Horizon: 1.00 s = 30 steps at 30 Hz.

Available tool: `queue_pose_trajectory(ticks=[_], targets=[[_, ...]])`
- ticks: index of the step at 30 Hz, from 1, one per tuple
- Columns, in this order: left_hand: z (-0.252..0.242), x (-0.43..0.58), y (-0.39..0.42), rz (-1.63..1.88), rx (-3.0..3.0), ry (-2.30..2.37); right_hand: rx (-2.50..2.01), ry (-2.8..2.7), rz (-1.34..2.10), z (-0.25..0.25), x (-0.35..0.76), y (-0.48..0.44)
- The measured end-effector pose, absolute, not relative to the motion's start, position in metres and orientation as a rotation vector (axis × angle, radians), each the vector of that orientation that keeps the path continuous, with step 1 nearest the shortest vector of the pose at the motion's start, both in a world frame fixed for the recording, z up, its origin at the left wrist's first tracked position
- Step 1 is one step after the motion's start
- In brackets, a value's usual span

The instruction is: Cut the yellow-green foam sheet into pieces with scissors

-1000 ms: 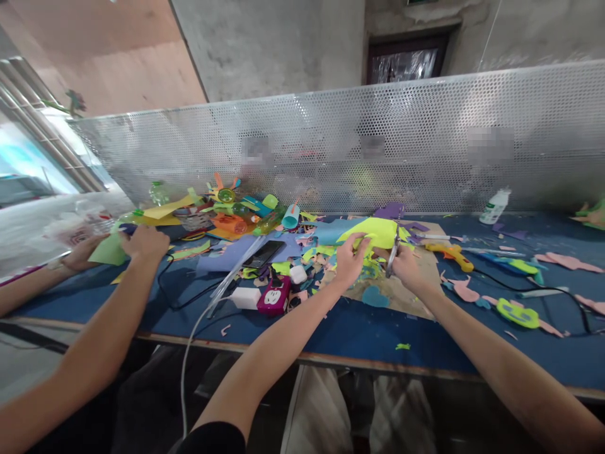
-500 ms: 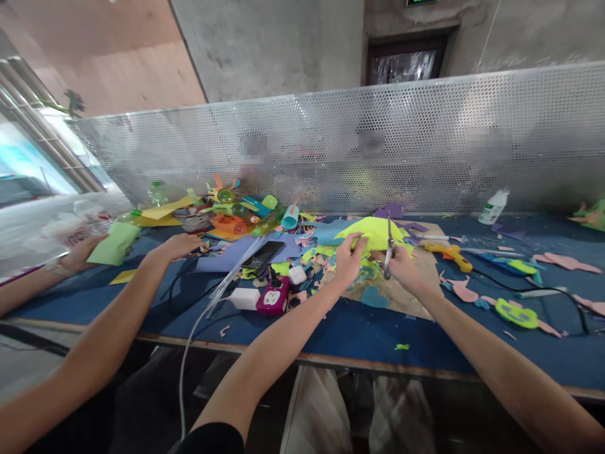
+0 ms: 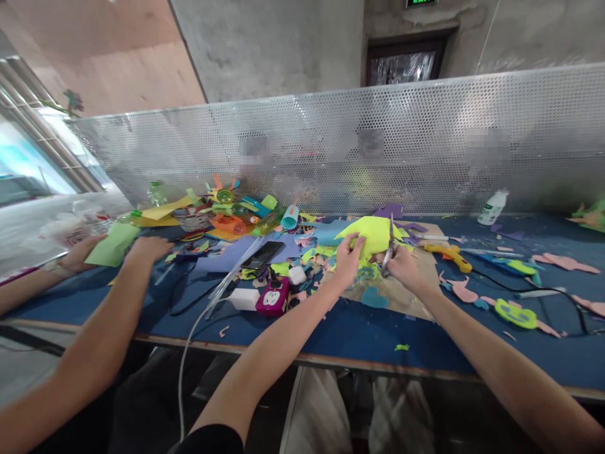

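Observation:
My left hand pinches the near edge of a neon yellow foam sheet held over a brown cardboard mat. My right hand grips a pair of scissors whose blades point up and away, against the sheet's right side. Foam scraps of many colours lie around both hands on the blue table.
A co-worker's two arms reach in at the left, one hand on the table, the other by a light green sheet. A phone, a magenta power strip, a yellow glue gun, a white bottle and a perforated metal screen stand around.
My scissors tilted from lying low to pointing upward against the yellow sheet. The co-worker's nearer hand went right, then drew back left beside the green sheet.

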<state>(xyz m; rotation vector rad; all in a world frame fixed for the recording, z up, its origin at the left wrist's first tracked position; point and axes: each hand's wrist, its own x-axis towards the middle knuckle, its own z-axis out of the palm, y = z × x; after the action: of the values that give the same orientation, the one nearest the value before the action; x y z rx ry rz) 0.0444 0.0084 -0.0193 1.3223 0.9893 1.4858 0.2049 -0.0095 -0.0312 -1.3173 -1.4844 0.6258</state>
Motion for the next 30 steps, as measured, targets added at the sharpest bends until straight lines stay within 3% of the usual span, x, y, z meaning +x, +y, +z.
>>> queue_pose_trajectory(ticks=[8,25,30], targets=[[-0.017,0.038,0.013,1.554,1.492,0.998,-1.147,-1.508,0.658,-0.024,0.201,-0.017],[-0.015,0.034,0.016,1.559,1.560,1.030,-1.241,-1.509,0.557,-0.029,0.204,-0.013],[-0.014,0.022,0.026,1.524,1.611,1.053,-1.179,-1.292,0.699,-0.030,0.208,-0.011]])
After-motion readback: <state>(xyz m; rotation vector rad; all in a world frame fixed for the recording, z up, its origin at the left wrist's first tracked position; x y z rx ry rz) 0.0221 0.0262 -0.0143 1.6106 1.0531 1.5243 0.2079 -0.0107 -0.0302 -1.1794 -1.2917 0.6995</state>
